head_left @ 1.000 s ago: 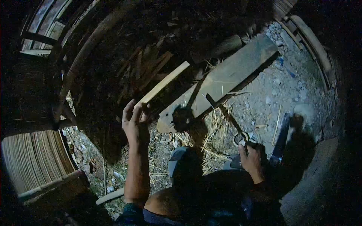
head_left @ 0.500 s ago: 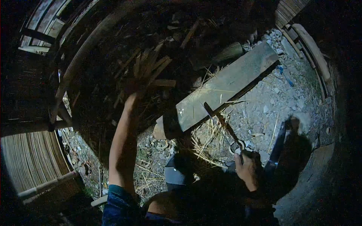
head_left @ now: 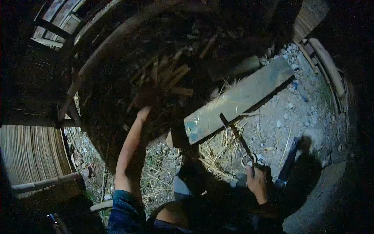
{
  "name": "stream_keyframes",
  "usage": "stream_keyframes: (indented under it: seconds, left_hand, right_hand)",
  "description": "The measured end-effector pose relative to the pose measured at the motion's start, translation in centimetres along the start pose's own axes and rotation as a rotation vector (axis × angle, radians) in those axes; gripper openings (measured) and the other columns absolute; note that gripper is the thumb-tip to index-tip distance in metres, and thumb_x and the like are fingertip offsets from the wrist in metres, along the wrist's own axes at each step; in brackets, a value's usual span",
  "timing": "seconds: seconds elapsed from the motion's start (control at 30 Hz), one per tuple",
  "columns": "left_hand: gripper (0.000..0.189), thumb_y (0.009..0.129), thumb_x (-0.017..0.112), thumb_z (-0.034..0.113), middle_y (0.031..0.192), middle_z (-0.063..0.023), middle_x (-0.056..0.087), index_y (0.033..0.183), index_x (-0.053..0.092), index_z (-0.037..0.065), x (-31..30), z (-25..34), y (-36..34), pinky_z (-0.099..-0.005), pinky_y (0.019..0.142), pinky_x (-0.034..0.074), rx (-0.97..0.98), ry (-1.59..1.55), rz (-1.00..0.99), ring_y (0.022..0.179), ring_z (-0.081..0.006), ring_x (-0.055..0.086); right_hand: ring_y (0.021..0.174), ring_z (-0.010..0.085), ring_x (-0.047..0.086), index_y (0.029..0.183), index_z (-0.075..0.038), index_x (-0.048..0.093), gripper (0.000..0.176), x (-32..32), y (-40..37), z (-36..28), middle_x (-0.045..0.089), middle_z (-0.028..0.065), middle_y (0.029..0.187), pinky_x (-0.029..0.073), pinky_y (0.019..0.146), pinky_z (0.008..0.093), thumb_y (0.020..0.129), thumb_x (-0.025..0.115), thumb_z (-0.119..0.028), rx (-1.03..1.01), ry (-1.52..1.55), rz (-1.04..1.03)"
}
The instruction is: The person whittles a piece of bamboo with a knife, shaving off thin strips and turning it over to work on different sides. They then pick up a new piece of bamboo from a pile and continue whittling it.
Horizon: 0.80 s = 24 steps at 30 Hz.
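My left arm stretches forward into deep shadow, where my left hand [head_left: 148,102] is at a heap of split wood pieces [head_left: 177,76]; its fingers are lost in the dark. Low on the right, my right hand [head_left: 257,183] is closed on the handle of a long dark blade [head_left: 237,134] with a metal ring [head_left: 249,159] near the grip. The blade points up and left, its tip over the edge of a flat wooden board [head_left: 237,97] that lies slantwise on the ground. Dry straw [head_left: 220,154] lies beside the board and blade.
A thick log piece [head_left: 247,65] lies behind the board. Stony ground [head_left: 280,117] spreads to the right, with a blue scrap [head_left: 295,85] on it. At the left stands a slatted bamboo panel [head_left: 35,156]. Poles [head_left: 329,64] border the right side.
The view has shifted, so the scene sits lower and farther right. Shadow has moved off the board's near end, showing blue paint. Both hands keep nearly the same places relative to wood and board.
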State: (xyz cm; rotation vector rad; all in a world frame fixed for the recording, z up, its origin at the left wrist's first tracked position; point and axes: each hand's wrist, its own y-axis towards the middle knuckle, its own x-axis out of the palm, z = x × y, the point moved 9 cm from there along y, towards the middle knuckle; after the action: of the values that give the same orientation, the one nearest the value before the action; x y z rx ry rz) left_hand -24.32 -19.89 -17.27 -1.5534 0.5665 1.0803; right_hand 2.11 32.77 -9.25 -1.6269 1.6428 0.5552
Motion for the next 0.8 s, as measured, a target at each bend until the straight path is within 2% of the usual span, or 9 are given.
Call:
stream_keyframes:
  seconds: [0.1, 0.13, 0.23, 0.43, 0.6, 0.63, 0.67, 0.7, 0.8]
  left_hand:
    - [0.022, 0.092, 0.058, 0.012, 0.105, -0.0129, 0.066, 0.105, 0.064, -0.005, -0.9, 0.6, 1.2, -0.0332, 0.072, 0.05, 0.012, -0.013, 0.042, 0.086, -0.0184, 0.063]
    - [0.022, 0.092, 0.058, 0.011, 0.105, -0.0129, 0.066, 0.105, 0.064, -0.005, -1.1, 0.4, 1.3, -0.0332, 0.072, 0.05, 0.009, -0.02, 0.07, 0.086, -0.0184, 0.063]
    - [0.021, 0.092, 0.057, 0.008, 0.105, -0.013, 0.066, 0.106, 0.064, -0.006, -2.5, 0.1, 1.3, -0.0333, 0.073, 0.051, 0.025, -0.075, 0.248, 0.087, -0.0185, 0.064]
    - [0.021, 0.093, 0.055, 0.003, 0.106, -0.0132, 0.067, 0.109, 0.064, -0.006, -14.0, 0.8, -12.6, -0.0335, 0.075, 0.052, 0.478, -0.419, 1.366, 0.088, -0.0186, 0.065]
    - [0.027, 0.085, 0.065, -0.004, 0.104, -0.0134, 0.068, 0.112, 0.064, -0.006, -18.9, 6.6, -23.6, -0.0273, 0.078, 0.053, 0.688, -1.42, 0.946, 0.09, -0.0192, 0.067]
    - [0.027, 0.085, 0.065, -0.004, 0.104, -0.0134, 0.068, 0.112, 0.064, -0.006, -18.6, 7.4, -24.9, -0.0273, 0.078, 0.053, 0.669, -1.406, 0.926, 0.09, -0.0192, 0.067]
    - [0.029, 0.083, 0.065, -0.004, 0.103, -0.0126, 0.069, 0.111, 0.066, -0.003, -19.0, 9.7, -27.3, -0.0289, 0.079, 0.054, 0.682, -0.972, 1.014, 0.09, -0.0191, 0.067]
    - [0.03, 0.08, 0.065, -0.004, 0.102, -0.0119, 0.07, 0.11, 0.068, -0.001, -18.4, 12.5, -28.8, -0.0306, 0.08, 0.054, 0.692, -0.537, 1.062, 0.091, -0.0191, 0.067]
    - [0.036, 0.079, 0.066, -0.005, 0.095, -0.009, 0.072, 0.114, 0.068, 0.0, -15.7, 15.8, -28.9, -0.0264, 0.074, 0.053, 0.712, -0.495, 0.883, 0.08, -0.0181, 0.068]
  right_hand:
    - [0.066, 0.0438, 0.055, 0.084, 0.002, 0.06, 0.037, -1.3, 0.3, -2.4, 0.058, 0.0232, 0.072, 0.042, 0.059, 0.0465, 0.096, 0.055, -0.033, -0.137, -0.173, 0.085]
    - [0.069, 0.0443, 0.056, 0.087, 0.001, 0.061, 0.037, 0.2, 0.1, 0.2, 0.058, 0.0239, 0.075, 0.043, 0.061, 0.0472, 0.097, 0.053, -0.033, 0.048, -0.05, -0.076]
    - [0.068, 0.0439, 0.055, 0.086, 0.001, 0.061, 0.038, -0.4, 0.1, -0.2, 0.057, 0.0238, 0.073, 0.042, 0.06, 0.0466, 0.097, 0.053, -0.034, 0.028, -0.177, -0.054]
    - [0.061, 0.0417, 0.053, 0.083, 0.001, 0.059, 0.038, -1.3, 0.5, -1.4, 0.055, 0.0214, 0.068, 0.04, 0.056, 0.045, 0.095, 0.055, -0.035, -0.001, 0.005, 0.037]
    - [0.06, 0.0372, 0.055, 0.084, 0.001, 0.062, 0.037, -1.0, -0.2, -0.5, 0.055, 0.0197, 0.067, 0.041, 0.057, 0.0439, 0.097, 0.054, -0.033, 0.052, 0.059, -0.012]
    - [0.06, 0.036, 0.056, 0.084, 0.001, 0.062, 0.036, -0.4, -0.2, 0.1, 0.056, 0.0189, 0.067, 0.041, 0.058, 0.0445, 0.097, 0.054, -0.032, 0.143, 0.111, -0.019]
    - [0.086, 0.0424, 0.063, 0.102, -0.002, 0.065, 0.03, -1.1, -0.2, -0.4, 0.067, 0.0237, 0.094, 0.049, 0.074, 0.046, 0.095, 0.058, -0.03, 0.135, 0.057, 0.008]
    - [0.082, 0.0413, 0.063, 0.104, -0.001, 0.065, 0.025, 0.7, -0.9, 3.0, 0.066, 0.0229, 0.09, 0.049, 0.073, 0.0457, 0.094, 0.061, -0.024, 0.22, 0.082, -0.051]
    - [0.079, 0.0382, 0.062, 0.101, 0.0, 0.065, 0.024, -0.4, -0.3, 0.9, 0.065, 0.0211, 0.088, 0.049, 0.07, 0.044, 0.091, 0.065, -0.023, -0.036, -0.157, 0.065]
